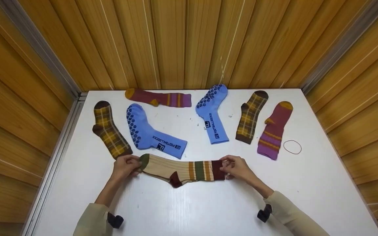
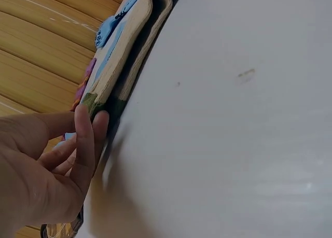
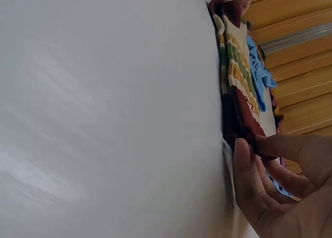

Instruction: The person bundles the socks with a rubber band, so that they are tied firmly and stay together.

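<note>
A pair of cream ribbed socks point(image 1: 162, 165), seemingly one on top of the other, stretches between both hands near the table's middle. It has a green toe, a maroon heel and cuff, and orange and green stripes. At the green toe end, my left hand point(image 1: 126, 166) pinches the fabric between thumb and fingers. My right hand point(image 1: 237, 167) pinches the maroon cuff at the other end. Both wrist views show two layers, the upper sock point(image 2: 120, 43) raised a little from the lower one. In the right wrist view the dark red cuff point(image 3: 245, 113) lies at the fingertips.
Around the back lie a plaid sock point(image 1: 107, 126) at left, two blue socks point(image 1: 146, 131), another plaid sock point(image 1: 252, 116), and two maroon-purple socks point(image 1: 276, 129). A thin loop point(image 1: 292, 147) rests at right on the white table point(image 1: 182, 209). Wood-look walls point(image 1: 169, 42) enclose it.
</note>
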Motion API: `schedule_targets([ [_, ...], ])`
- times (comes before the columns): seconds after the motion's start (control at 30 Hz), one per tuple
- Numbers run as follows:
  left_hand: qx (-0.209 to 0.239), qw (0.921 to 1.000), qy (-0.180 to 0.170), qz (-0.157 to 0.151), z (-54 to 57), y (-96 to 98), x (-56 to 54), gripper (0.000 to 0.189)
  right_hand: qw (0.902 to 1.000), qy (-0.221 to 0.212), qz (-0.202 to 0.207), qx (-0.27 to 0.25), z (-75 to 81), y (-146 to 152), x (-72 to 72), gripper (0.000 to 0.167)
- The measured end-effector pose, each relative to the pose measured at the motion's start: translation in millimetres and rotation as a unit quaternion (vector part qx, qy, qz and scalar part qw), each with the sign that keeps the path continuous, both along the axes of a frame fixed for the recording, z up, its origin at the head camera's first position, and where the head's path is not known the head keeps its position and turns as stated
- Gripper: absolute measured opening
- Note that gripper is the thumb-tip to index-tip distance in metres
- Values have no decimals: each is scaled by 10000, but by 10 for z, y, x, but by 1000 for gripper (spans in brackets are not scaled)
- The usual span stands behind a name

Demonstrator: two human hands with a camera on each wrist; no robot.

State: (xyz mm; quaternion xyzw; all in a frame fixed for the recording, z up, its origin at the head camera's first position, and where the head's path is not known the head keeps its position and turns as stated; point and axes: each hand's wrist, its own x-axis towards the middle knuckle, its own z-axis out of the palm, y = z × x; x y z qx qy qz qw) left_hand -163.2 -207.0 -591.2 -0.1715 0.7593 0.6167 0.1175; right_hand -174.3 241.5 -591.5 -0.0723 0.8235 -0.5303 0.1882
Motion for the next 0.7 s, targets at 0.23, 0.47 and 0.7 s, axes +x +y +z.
schedule_targets([
  [0.23,-566,9971,456,-243,-22,-1,-56,23,9972,507,170,524,22,-4,-24,32],
  [0.47,-1023,9918,665,-383,71,-42,-157,21,9886,1189,247,889,87,11,-122,26],
  [0.7,-888,9921,863,-220,259,-180,-383,26,9954,864,370,184,157,-77,-215,27],
])
